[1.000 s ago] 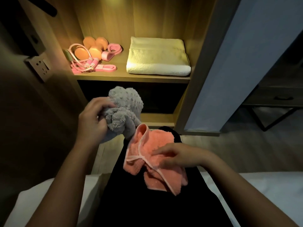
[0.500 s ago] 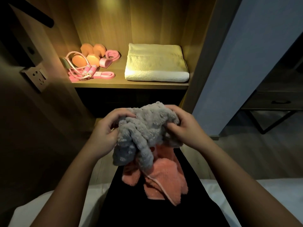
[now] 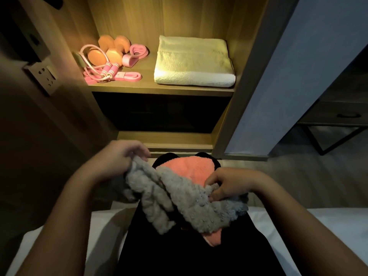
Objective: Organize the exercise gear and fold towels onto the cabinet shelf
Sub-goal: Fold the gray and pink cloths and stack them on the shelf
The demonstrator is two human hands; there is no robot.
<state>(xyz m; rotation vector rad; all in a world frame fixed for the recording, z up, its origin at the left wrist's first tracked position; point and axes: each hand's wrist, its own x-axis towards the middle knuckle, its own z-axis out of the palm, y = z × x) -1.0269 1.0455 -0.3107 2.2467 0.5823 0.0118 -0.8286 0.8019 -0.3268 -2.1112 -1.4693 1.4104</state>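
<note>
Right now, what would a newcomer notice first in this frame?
The left hand and right hand grip a fluffy grey towel over the lap, a coral towel beneath it. Above, the lit shelf holds a folded cream towel at right and orange dumbbells with a pink jump rope at left.

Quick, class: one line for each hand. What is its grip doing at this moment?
Left hand: grip closed on one end of the grey towel.
Right hand: grip closed, pinching the other end of the same grey towel.
</note>
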